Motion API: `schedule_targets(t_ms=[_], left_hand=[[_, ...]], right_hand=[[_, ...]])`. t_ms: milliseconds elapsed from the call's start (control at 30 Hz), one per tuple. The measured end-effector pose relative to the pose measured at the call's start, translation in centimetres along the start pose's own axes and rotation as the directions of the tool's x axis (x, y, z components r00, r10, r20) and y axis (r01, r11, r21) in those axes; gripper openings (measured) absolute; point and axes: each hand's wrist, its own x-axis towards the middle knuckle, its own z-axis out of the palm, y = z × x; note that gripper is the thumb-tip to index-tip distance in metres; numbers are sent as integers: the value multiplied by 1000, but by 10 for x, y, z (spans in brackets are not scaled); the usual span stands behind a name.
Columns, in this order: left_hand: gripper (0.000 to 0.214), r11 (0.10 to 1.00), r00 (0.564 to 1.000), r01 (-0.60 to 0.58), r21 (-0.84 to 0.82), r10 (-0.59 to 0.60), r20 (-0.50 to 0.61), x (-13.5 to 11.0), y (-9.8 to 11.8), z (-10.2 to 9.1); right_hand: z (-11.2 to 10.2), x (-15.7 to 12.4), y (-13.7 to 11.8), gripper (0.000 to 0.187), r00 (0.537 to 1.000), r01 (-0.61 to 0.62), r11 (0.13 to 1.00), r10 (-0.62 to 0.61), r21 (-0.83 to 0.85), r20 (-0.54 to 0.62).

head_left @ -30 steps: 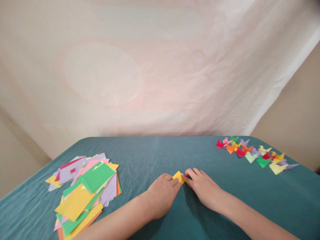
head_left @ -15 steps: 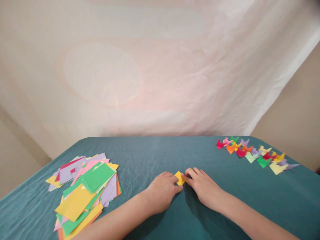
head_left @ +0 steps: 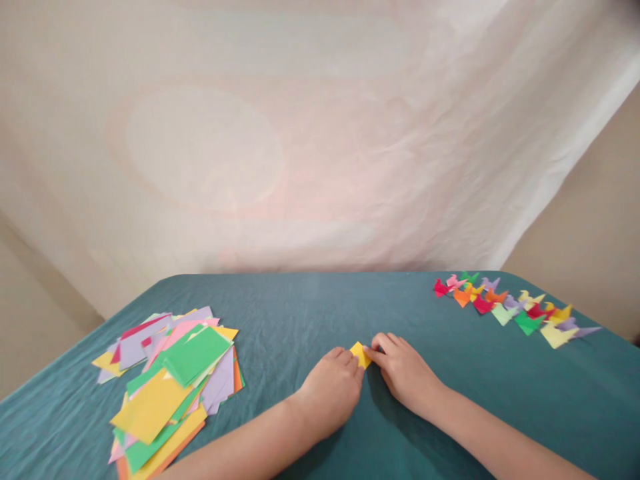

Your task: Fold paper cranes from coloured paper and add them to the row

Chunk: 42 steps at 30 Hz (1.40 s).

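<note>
A small folded piece of yellow paper (head_left: pixel 360 354) lies on the table between my two hands. My left hand (head_left: pixel 334 387) is closed at its left and near side, fingertips pressed on the paper and covering its lower left part. From the right, my right hand (head_left: pixel 404 368) is closed too, its thumb and fingers gripping the paper's right corner. The fold lines on the paper are too small to make out clearly.
A loose pile of coloured paper sheets (head_left: pixel 197 353) spreads over the left of the table (head_left: pixel 300 307), beside my left forearm. Several folded paper birds (head_left: pixel 530 323) stand in rows at the right. A pale cloth (head_left: pixel 320 147) hangs behind the table's far edge.
My left hand has turned and drawn its fingers in; its thumb, stretched out below the paper before, is now tucked in. My right hand has barely moved at the paper's right corner.
</note>
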Motion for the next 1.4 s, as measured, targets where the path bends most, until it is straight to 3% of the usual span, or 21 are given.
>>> schedule_targets(t_ms=[367, 500, 633, 767, 1033, 1167, 1400], left_hand=[[18, 994, 999, 34, -101, -34, 2, 3, -6, -2], [14, 988, 997, 74, -134, -76, -8, 4, -9, 0], [16, 970, 985, 125, -209, -146, -90, 4, -15, 4], [18, 937, 962, 148, -318, -211, -173, 5, -19, 10], [30, 863, 914, 130, -488, -295, -279, 5, -21, 20], [38, 846, 903, 152, -510, -329, -277, 5, -24, 23], [35, 818, 907, 116, -564, -318, -276, 6, -29, 28]], right_hand=[[7, 0, 7, 31, 995, -10, 987, 25, 161, -96], [10, 2, 7, 26, 983, -88, 953, 131, 290, -131], [13, 4, 8, 13, 963, -168, 906, 236, 388, -134], [13, 5, 7, 7, 966, -177, 914, 233, 364, -116], [10, 5, 0, 15, 957, -217, 932, 262, 290, -125], [12, 5, 0, 14, 957, -221, 923, 267, 315, -113], [10, 5, -1, 11, 953, -236, 890, 291, 391, -88]])
